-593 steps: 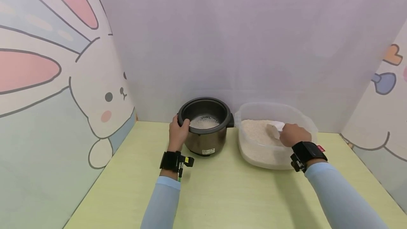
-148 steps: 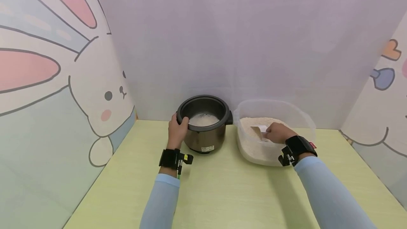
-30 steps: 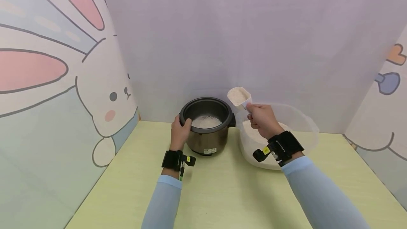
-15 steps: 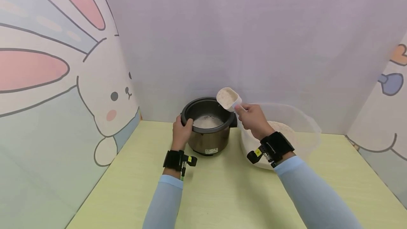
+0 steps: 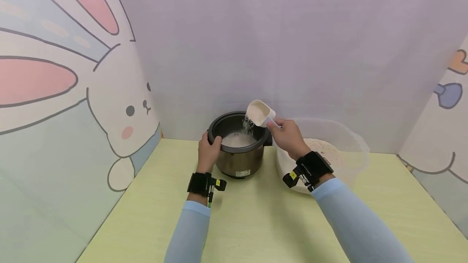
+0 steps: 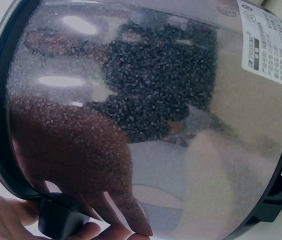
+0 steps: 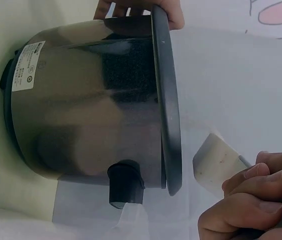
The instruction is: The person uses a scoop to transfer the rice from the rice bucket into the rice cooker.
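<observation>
The white scoop (image 5: 258,113) is tilting over the open rice cooker (image 5: 238,144), and rice grains (image 5: 248,125) are falling from its lip onto the rice already lying inside. The right hand (image 5: 288,136) is holding the scoop's handle, fingers curled round it with the thumb on top; the scoop's bowl is sticking out beyond the fingertips, up and to their left, above the cooker's right rim. In the right wrist view the curled fingers (image 7: 251,200) are sitting just beside the scoop (image 7: 215,162), which is hanging close to the dark rim of the cooker (image 7: 96,100). The left hand (image 5: 209,152) is gripping the cooker's left rim, thumb hooked over the edge and fingers wrapping the metal wall. Just right of the right wrist, a clear plastic tub (image 5: 347,141) of rice is standing on the yellow-green table (image 5: 256,222), beside the cooker.
</observation>
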Demonstrator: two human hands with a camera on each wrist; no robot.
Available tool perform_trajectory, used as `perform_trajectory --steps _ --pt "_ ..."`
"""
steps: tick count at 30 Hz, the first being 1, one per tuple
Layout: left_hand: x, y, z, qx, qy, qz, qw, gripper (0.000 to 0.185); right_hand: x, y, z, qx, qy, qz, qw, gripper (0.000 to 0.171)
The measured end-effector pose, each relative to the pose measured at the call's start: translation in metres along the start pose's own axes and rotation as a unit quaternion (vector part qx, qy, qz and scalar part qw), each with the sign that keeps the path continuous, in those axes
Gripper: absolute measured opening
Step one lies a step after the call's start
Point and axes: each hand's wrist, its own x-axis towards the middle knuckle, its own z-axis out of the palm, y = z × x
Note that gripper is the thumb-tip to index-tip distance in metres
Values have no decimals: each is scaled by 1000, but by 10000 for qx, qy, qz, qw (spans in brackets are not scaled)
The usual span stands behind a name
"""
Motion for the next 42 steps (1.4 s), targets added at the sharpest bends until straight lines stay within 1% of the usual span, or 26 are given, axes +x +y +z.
perform_trajectory --steps 6,12,21,24,28,32,38,42 --pt "-1 1 0 -14 -25 24 10000 62 1 6 3 -424 147 -251 9987 34" --pt "-1 1 0 -28 -25 -31 10000 62 1 6 5 -764 131 -416 9961 31" --pt "-1 2 0 23 15 -79 10000 64 0 7 5 -857 6 -547 9948 39" --pt "-1 1 -1 51 9 -71 10000 64 0 6 6 -1076 39 -695 9917 38" --pt "-1 1 -1 53 -4 -41 10000 64 0 6 7 -1452 133 -1039 9838 34" --pt "-2 1 -1 -2 -47 5 10000 65 -1 6 7 -1606 148 -1290 9784 29" --pt "-2 1 -2 -86 -107 35 9999 65 -1 8 8 -1743 158 -1432 9741 23" --pt "-3 2 -2 -91 -90 24 9999 64 0 9 9 -1851 218 -1476 9713 20"
